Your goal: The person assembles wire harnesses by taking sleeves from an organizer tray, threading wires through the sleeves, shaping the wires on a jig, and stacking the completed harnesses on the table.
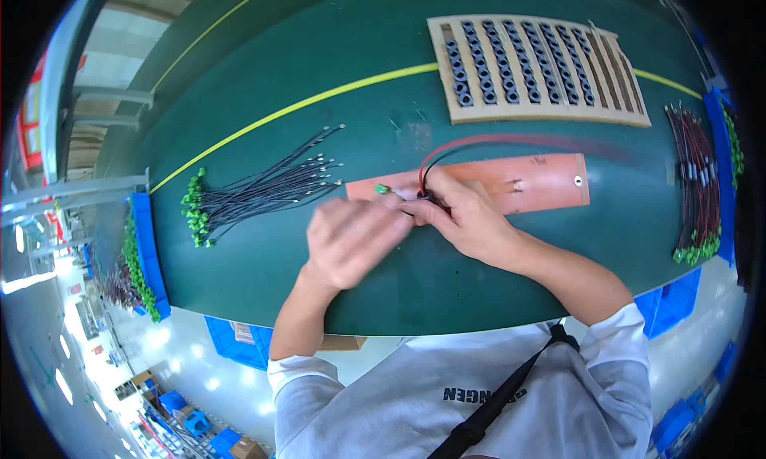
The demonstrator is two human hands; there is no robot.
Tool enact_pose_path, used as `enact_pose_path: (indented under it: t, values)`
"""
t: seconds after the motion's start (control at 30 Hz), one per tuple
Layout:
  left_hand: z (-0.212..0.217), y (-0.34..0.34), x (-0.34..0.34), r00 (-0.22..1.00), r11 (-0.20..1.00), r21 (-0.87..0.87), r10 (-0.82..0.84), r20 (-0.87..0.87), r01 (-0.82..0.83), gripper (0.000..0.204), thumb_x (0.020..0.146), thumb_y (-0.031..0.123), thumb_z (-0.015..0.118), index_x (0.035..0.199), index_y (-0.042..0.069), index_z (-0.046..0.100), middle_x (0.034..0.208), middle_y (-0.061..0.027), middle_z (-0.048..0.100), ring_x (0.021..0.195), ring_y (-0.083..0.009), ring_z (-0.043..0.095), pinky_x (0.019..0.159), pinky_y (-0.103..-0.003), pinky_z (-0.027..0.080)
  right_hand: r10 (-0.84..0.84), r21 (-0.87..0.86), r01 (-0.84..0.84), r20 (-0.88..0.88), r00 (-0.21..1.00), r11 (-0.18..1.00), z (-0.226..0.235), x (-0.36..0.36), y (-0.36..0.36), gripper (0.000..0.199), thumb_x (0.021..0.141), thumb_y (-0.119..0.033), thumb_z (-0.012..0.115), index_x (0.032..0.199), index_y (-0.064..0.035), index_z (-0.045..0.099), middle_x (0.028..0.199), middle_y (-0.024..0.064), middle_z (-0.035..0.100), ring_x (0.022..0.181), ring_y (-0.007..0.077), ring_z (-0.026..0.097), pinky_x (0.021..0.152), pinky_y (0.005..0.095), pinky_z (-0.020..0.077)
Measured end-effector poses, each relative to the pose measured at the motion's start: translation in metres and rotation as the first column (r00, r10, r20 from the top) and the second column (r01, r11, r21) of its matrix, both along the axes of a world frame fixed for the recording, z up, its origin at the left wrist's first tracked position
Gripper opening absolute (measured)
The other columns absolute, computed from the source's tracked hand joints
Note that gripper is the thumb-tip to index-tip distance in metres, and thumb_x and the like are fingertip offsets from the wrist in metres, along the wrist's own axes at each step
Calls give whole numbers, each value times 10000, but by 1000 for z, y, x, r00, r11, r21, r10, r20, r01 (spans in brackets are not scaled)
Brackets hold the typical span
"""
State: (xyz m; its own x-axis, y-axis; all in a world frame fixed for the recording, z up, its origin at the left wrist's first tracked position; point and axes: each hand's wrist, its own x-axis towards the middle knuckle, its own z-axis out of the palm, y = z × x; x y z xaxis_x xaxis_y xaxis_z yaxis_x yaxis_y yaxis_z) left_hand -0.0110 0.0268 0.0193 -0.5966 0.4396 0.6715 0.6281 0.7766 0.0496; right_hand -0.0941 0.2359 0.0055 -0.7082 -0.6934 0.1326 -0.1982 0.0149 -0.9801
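My right hand [472,218] is closed on a small black ring [424,195], pinched between thumb and fingers. A red and black wire pair [471,140] rises from it and arcs to the right, its far end blurred. A green connector [382,189] shows just beyond the fingers of my left hand [351,240]. That hand is curled and smeared by motion, close against the right fingertips; whatever it grips is hidden. Beneath both hands lies an orange-pink strip [550,180] on the green table [399,299].
A bundle of black wires [263,184] with green connectors lies left. A slotted tray [535,116] of dark rings stands at the back right. Red and black wires [696,172] lie at far right, beside a blue bin [720,180]. Another blue bin [152,256] hangs by the left edge.
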Motion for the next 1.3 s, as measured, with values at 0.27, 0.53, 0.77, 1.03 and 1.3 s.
enact_pose_path:
  t: [0.27,0.53,0.77,1.03,1.3]
  values:
    - [5,3,-11,990,976,-196,69,-126,-93,486,750,188,704,1176,-44,690,1118,-148,692,931,-222,680,762,-344,550,45,66,-50,73,996,997,-10,15,-2,165,1009,-49,609,1141,43,645,990,101,720,943,160,701,818,312,553]
    - [7,-49,-12,937,931,-182,276,-214,-316,292,729,125,664,977,-27,680,1013,-137,664,834,-237,647,742,-345,544,82,41,-86,88,993,996,-7,17,3,186,1099,-147,481,1037,-12,593,890,33,631,654,47,484,588,208,386]
    - [0,-102,-19,869,860,-150,461,-179,-488,253,755,92,660,988,-6,669,1003,-111,632,855,-251,655,744,-353,553,41,46,-45,94,995,998,-7,9,2,173,1092,-131,505,1058,7,603,932,45,638,656,56,501,591,209,405]
    - [4,-102,-11,810,787,-198,580,-82,-584,195,771,77,655,954,11,642,892,-82,579,778,-232,629,701,-357,542,29,79,-29,-6,1000,996,-18,1,5,173,1066,-120,562,1047,32,643,927,26,540,658,53,489,549,197,380]
    - [9,-79,-13,855,828,280,382,352,-485,161,854,5,680,1014,-13,675,877,-90,628,739,-215,686,660,-336,555,-65,71,53,173,983,996,-14,5,16,191,1066,-150,573,1115,20,645,904,20,551,606,45,470,498,215,347]
